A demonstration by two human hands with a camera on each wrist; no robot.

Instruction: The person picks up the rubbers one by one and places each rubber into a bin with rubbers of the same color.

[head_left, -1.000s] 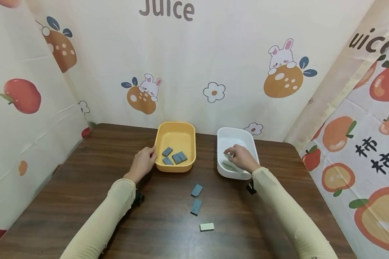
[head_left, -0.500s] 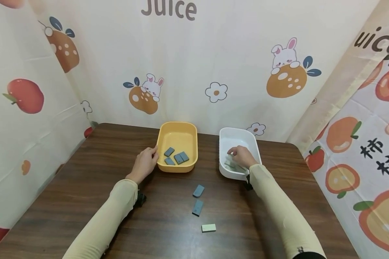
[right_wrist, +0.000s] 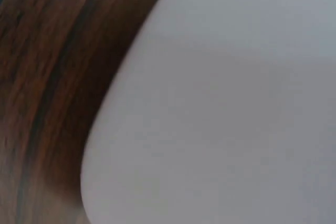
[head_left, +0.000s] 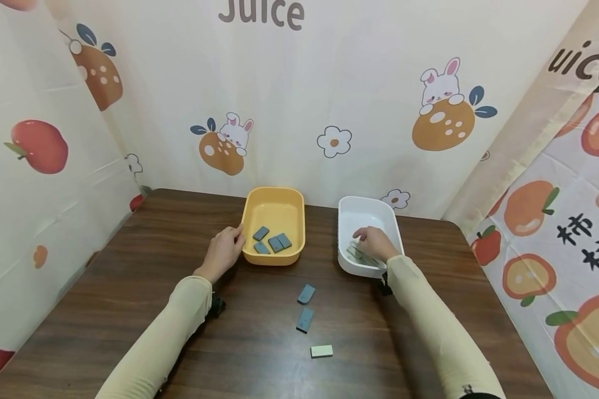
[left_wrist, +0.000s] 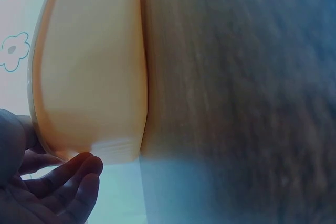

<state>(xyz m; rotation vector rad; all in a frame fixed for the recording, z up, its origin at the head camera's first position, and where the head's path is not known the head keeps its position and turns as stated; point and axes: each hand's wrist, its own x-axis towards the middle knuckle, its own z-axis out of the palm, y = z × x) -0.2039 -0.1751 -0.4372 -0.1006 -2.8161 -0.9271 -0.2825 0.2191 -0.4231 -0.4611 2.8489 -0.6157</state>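
Note:
My left hand [head_left: 223, 252] grips the left rim of a yellow plastic bin [head_left: 294, 206], thumb and fingers at its edge in the left wrist view. Several flat blue-grey blocks [head_left: 261, 233] lie inside. Over the white bin [head_left: 346, 208] my right hand [head_left: 376, 242] reaches in with loosely bent fingers, just above several pale green blocks [head_left: 361, 255]; nothing shows between the fingertips. The hand partly covers these blocks. In the right wrist view only the bin's white outer wall [right_wrist: 210, 119] and brown table show, no fingers.
On the brown wooden table [head_left: 249, 343], two blue-grey blocks [head_left: 305, 320] and one pale green block [head_left: 321, 351] lie in front of the bins. A fruit-print curtain [head_left: 279, 83] hangs close behind the bins and along both sides.
My right hand has lowered a pale green block into the white bin and let it go among the others. The left hand keeps its grip on the yellow bin; the head view has shifted slightly.

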